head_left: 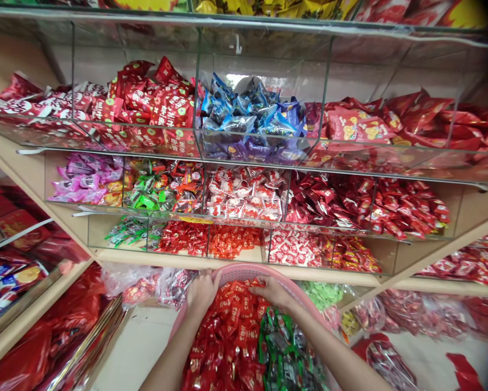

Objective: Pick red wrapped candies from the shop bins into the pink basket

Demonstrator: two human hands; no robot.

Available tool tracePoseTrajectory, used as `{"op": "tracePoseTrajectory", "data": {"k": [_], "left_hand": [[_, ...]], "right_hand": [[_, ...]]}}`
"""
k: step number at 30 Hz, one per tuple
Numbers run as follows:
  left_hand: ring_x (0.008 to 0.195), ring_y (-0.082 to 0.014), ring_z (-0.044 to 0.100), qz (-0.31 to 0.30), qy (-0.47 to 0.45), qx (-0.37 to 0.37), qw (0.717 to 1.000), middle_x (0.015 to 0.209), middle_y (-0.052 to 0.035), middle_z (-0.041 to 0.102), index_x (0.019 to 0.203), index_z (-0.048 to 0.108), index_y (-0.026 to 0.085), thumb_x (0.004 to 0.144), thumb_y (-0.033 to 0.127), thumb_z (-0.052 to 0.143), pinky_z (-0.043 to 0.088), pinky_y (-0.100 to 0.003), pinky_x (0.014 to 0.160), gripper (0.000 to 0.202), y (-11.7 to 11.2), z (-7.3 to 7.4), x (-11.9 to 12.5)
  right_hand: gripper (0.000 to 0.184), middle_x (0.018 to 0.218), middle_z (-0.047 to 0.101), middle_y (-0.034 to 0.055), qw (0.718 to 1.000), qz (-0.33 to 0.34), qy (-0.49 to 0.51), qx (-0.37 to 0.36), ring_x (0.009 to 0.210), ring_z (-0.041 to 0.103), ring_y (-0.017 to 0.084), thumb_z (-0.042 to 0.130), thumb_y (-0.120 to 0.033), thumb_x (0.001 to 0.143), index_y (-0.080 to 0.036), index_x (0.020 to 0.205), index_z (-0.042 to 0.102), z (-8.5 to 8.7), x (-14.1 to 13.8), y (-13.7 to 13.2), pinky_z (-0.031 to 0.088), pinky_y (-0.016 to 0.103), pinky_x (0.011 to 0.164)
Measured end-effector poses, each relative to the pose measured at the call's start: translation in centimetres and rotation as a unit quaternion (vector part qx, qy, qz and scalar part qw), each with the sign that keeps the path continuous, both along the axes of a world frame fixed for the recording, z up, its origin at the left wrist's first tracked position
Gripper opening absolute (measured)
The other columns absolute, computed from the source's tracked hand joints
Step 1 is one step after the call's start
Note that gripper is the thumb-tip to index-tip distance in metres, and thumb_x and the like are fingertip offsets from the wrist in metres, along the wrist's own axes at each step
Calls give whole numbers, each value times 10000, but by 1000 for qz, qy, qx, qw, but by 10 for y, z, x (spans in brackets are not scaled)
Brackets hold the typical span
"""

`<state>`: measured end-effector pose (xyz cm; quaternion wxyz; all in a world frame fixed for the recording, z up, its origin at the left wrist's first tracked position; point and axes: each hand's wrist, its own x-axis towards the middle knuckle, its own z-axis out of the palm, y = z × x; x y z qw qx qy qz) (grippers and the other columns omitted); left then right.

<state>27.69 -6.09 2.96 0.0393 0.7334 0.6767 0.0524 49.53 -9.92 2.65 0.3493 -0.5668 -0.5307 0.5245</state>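
A pink plastic basket [250, 268] is in front of me, its far rim close to the lowest shelf. Red wrapped candies [231, 326] fill its left and middle, and green-and-dark wrapped candies [287, 347] lie on its right. My left hand [202, 292] is closed on the far left part of the basket's rim, thumb toward the inside. Inside the basket, my right hand [273, 291] reaches over the far end of the red candies. Its bent fingers touch the wrappers and look closed on a red candy, though the fingertips are partly hidden.
Ahead stand tiered shelves with clear dividers. Blue packets [248, 117] and red packets [146, 100] fill the upper tier; white-and-red candies [246, 195] lie below. An orange-red candy compartment [233, 239] is just beyond the basket. Bagged candies [146, 288] sit under the shelf.
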Motion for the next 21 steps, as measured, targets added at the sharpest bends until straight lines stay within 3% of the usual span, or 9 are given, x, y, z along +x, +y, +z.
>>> {"op": "tracePoseTrajectory", "data": {"k": [4, 8, 18, 21], "left_hand": [[812, -227, 637, 1, -2, -2, 1000, 987, -150, 648, 1107, 555, 135, 873, 536, 135, 452, -310, 696, 626, 0, -1, -1], [799, -228, 638, 2, -5, 3, 1000, 983, -139, 650, 1105, 553, 142, 872, 542, 134, 457, -314, 688, 624, -1, 0, -1], [808, -227, 639, 8, 3, -9, 1000, 998, -150, 649, 1112, 552, 139, 874, 539, 152, 453, -320, 695, 613, -2, 3, 1], [791, -231, 643, 2, -4, 9, 1000, 983, -132, 657, 1078, 563, 147, 876, 532, 157, 458, -324, 681, 595, -1, -1, 0]], "right_hand": [[246, 732, 632, 4, 993, -18, 100, -65, 672, 549, 134, 648, -401, 649, -180, 754, 617, 13, -3, -2, 437, 253, 634], [228, 765, 627, -2, 974, -27, 172, -144, 667, 554, 117, 660, -370, 636, -202, 782, 611, 17, -7, -5, 444, 228, 597], [260, 645, 550, -29, 993, -6, 49, -111, 606, 448, 107, 659, -398, 613, -183, 753, 617, 5, -16, -7, 362, 223, 550], [223, 616, 546, -28, 998, 12, -2, -61, 585, 427, 105, 619, -388, 644, -171, 697, 626, 6, -24, -7, 330, 232, 563]]}}
